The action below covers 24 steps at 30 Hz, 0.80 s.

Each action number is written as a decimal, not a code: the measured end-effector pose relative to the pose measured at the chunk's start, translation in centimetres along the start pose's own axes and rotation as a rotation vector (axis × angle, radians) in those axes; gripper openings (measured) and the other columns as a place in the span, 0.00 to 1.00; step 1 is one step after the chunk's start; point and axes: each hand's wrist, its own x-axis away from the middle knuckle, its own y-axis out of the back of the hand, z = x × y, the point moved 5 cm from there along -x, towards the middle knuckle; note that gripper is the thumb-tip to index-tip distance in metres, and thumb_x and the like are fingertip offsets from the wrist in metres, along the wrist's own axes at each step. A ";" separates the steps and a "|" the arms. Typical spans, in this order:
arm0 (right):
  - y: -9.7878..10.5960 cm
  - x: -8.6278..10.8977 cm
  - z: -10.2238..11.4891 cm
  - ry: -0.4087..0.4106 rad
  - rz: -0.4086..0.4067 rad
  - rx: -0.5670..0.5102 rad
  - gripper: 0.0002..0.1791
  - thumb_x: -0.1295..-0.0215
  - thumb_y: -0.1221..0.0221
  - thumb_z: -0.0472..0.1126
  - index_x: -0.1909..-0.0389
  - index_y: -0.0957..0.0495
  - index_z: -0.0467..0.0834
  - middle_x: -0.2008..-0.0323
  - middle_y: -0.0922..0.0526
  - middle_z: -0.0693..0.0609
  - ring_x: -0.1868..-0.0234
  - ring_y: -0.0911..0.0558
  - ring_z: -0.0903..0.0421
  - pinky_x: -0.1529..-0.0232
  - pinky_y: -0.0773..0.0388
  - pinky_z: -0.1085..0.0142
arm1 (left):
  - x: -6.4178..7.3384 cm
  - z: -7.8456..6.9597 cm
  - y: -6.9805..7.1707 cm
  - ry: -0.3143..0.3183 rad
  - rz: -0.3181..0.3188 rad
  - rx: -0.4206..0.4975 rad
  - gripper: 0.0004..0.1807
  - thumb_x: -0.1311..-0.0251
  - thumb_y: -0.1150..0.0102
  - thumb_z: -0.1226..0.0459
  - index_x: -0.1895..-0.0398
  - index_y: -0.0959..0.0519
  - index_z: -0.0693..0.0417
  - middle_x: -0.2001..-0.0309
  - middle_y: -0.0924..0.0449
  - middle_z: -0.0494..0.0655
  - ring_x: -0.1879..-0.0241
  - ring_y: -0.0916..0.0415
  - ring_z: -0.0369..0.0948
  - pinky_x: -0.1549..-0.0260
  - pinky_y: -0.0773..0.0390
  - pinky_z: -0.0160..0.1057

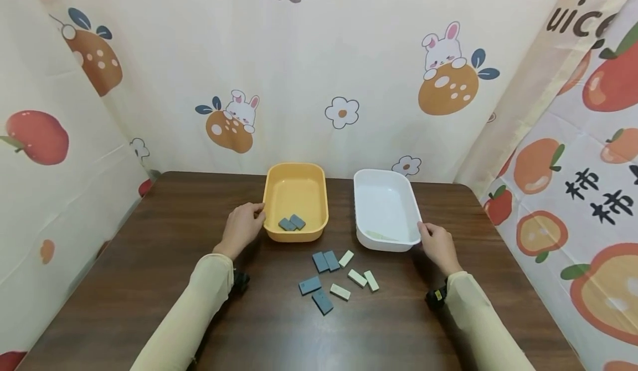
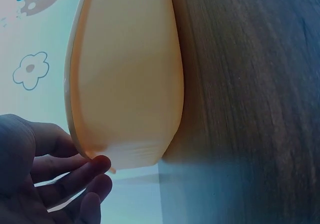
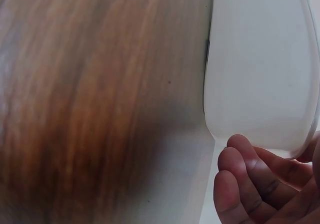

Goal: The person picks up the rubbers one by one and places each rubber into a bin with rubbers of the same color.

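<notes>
Only in head view: yellow tray's (image 1: 294, 191) inside

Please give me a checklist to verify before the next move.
Left hand grips the rim of the yellow rectangular plastic bin: ok.
Right hand grips the rim of the white rectangular plastic bin: ok.
Both bins upright on the brown wood-grained table: ok.
Flat blue-grey rectangular tiles off the table: not ok, four there.
Small pale-green rectangular blocks off the table: not ok, four there.
Pale pieces inside white bin, exact count: cannot tell.
</notes>
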 end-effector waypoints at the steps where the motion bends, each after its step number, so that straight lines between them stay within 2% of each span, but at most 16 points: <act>1: 0.2 -0.1 0.0 0.000 0.000 -0.002 0.29 0.23 0.59 0.52 0.47 0.22 0.31 0.71 0.15 0.39 0.76 0.21 0.57 0.70 0.28 0.65 | -0.2 -0.1 0.1 -0.004 -0.006 0.000 0.20 0.34 0.47 0.63 0.42 0.22 0.61 0.55 0.15 0.56 0.75 0.30 0.43 0.72 0.32 0.37; 11: 0.2 -0.3 0.0 0.001 0.008 0.009 0.30 0.23 0.60 0.53 0.46 0.23 0.31 0.72 0.16 0.40 0.74 0.21 0.55 0.70 0.29 0.65 | -0.1 0.0 0.1 -0.016 -0.050 0.006 0.19 0.35 0.46 0.64 0.44 0.21 0.61 0.55 0.15 0.58 0.75 0.31 0.44 0.73 0.33 0.37; 17: 0.0 0.1 -0.3 -0.016 0.031 0.010 0.31 0.24 0.60 0.54 0.46 0.23 0.31 0.70 0.16 0.40 0.71 0.21 0.52 0.69 0.28 0.65 | 0.3 0.2 -0.1 0.002 -0.035 0.024 0.19 0.34 0.47 0.64 0.43 0.22 0.61 0.53 0.15 0.59 0.80 0.35 0.42 0.77 0.34 0.36; 24: 0.4 0.4 -0.1 0.003 0.002 -0.010 0.31 0.24 0.57 0.55 0.45 0.23 0.31 0.68 0.16 0.40 0.71 0.22 0.54 0.69 0.28 0.65 | 0.4 0.1 -0.1 -0.001 -0.051 0.033 0.19 0.34 0.46 0.65 0.43 0.22 0.62 0.51 0.16 0.60 0.82 0.37 0.41 0.79 0.35 0.35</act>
